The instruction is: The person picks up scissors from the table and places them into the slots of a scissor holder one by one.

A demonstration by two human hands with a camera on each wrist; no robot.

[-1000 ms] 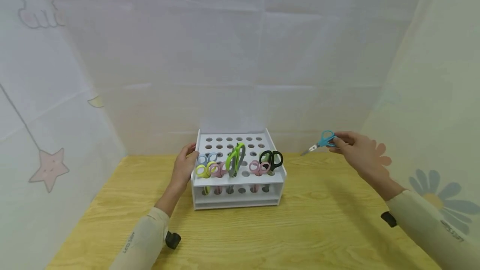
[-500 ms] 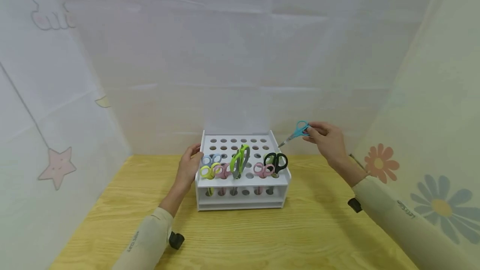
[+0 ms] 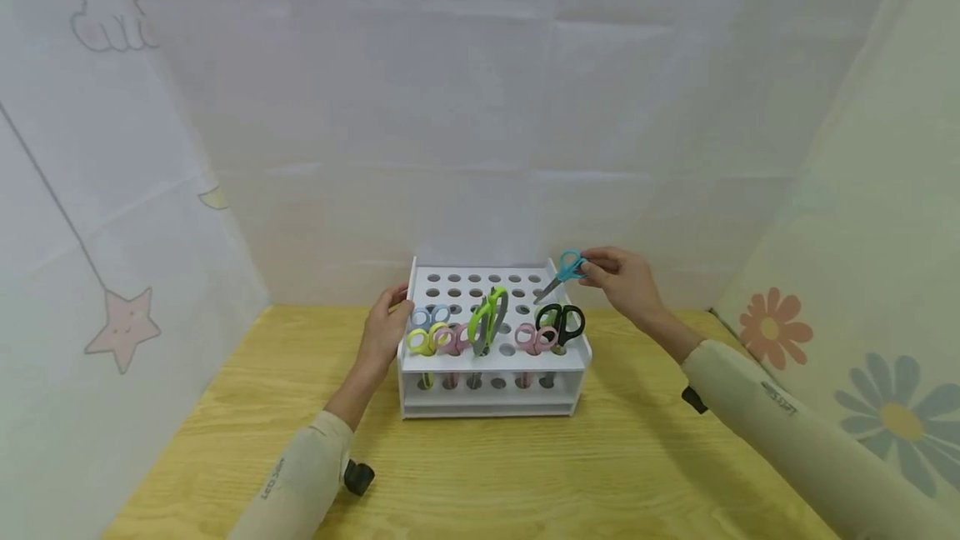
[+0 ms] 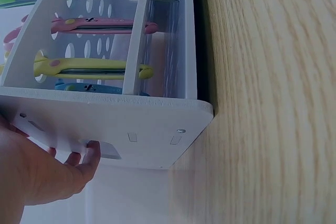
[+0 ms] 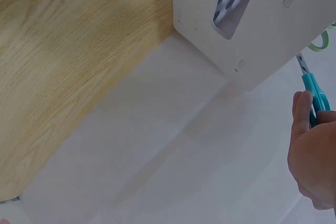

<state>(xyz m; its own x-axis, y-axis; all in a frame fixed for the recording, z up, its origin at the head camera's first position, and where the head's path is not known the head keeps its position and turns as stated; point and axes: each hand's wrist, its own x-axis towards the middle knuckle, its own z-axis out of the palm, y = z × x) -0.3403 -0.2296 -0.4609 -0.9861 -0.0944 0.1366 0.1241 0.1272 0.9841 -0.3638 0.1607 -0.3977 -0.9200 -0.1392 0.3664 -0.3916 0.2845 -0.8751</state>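
My right hand point(image 3: 628, 283) pinches scissors with turquoise handles point(image 3: 570, 265). Their blades slant down and left over the back right holes of a white rack point(image 3: 495, 367); whether the tip is inside a hole, I cannot tell. On the rack's left side, my left hand point(image 3: 382, 330) grips the side panel, with curled fingers point(image 4: 90, 160) at its cutout in the left wrist view. Several scissors stand in the rack: yellow point(image 3: 426, 342), pink point(image 3: 452, 340), lime-green and grey point(image 3: 488, 322), another pink pair point(image 3: 536, 338), black point(image 3: 568, 322) and light blue point(image 3: 431, 315).
The rack stands on a wood-grain table point(image 3: 480, 473) near its back edge. White cloth point(image 3: 480, 107) hangs behind, and printed cloth point(image 3: 862, 273) lines both sides. Below the top board, scissor blades pass through holes in a lower shelf point(image 3: 498, 398).
My right hand has carried the turquoise scissors leftward, from beside the rack to above its right back part. My left hand stays on the rack's left side. The view has shifted slightly.
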